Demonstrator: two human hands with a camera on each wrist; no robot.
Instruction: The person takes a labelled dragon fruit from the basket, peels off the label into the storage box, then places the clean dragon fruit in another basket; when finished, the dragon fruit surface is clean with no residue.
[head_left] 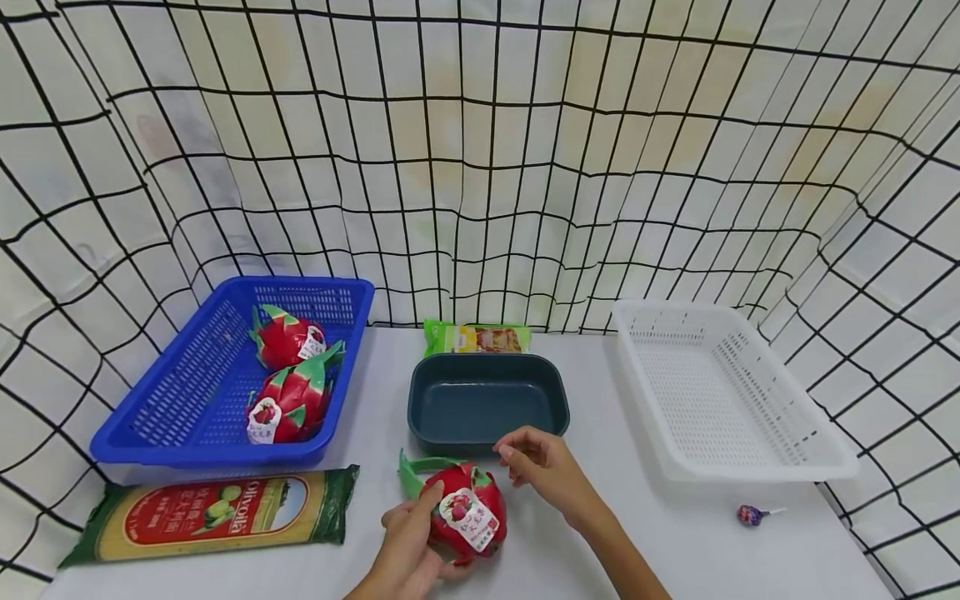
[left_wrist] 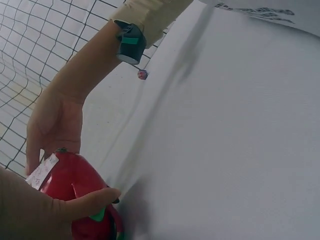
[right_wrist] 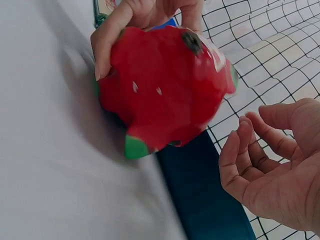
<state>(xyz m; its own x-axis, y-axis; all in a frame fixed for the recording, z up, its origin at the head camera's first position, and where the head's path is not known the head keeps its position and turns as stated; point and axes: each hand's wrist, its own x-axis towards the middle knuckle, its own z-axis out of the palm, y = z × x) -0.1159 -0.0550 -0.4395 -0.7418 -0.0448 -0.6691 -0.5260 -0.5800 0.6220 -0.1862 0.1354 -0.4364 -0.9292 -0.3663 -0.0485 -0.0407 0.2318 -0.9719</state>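
Observation:
A red dragon fruit (head_left: pixel 489 492) with green leaf tips and a white label is gripped by my left hand (head_left: pixel 408 546), thumb on one side and fingers around the other. In the right wrist view the dragon fruit (right_wrist: pixel 165 90) shows its dark end, with the left hand's fingers behind it. My right hand (head_left: pixel 543 467) is held just right of the fruit with loosely bent fingers and nothing between them. Right behind both hands stands a dark teal rectangular dish (head_left: pixel 487 400) with nothing in it.
At left, a blue basket (head_left: pixel 202 454) holds two dragon fruits (head_left: pixel 292 400). A pasta packet (head_left: pixel 217 517) lies in front of it. Behind the dish is a green snack packet (head_left: pixel 480 338). To the right are a white basket (head_left: pixel 705 383) and a lollipop (head_left: pixel 752 515). Black wire mesh (head_left: pixel 487 183) surrounds the table.

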